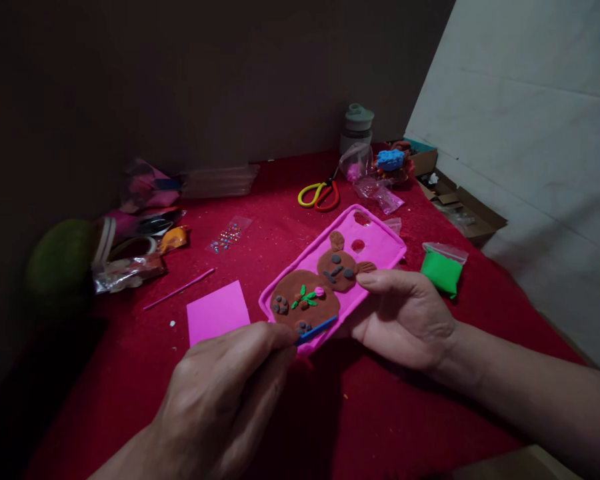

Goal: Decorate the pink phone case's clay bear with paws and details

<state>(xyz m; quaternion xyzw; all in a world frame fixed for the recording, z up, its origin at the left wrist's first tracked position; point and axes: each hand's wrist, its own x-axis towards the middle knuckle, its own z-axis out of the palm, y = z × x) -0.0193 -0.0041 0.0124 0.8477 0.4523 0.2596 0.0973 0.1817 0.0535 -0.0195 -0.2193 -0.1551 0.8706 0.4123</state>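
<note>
A pink phone case (375, 241) rests tilted in my right hand (405, 317), the thumb on its near edge by the bear's ear and the other fingers underneath. On the case is a brown clay bear (293, 287) with dark eyes, dark paw pads and a small pink flower (319, 291) with green leaves. My left hand (235, 383) pinches a thin blue stick-like tool (320, 329), which lies along the lower edge of the bear's body. Whether its tip touches the clay I cannot tell.
On the red cloth (260, 247) lie a pink square sheet (217, 310), a pink stick (180, 289), scissors (320, 195) and a bag of green clay (443, 270). A bottle (357, 127) and cardboard boxes (467, 207) stand at the back right; packets (130, 267) crowd the left.
</note>
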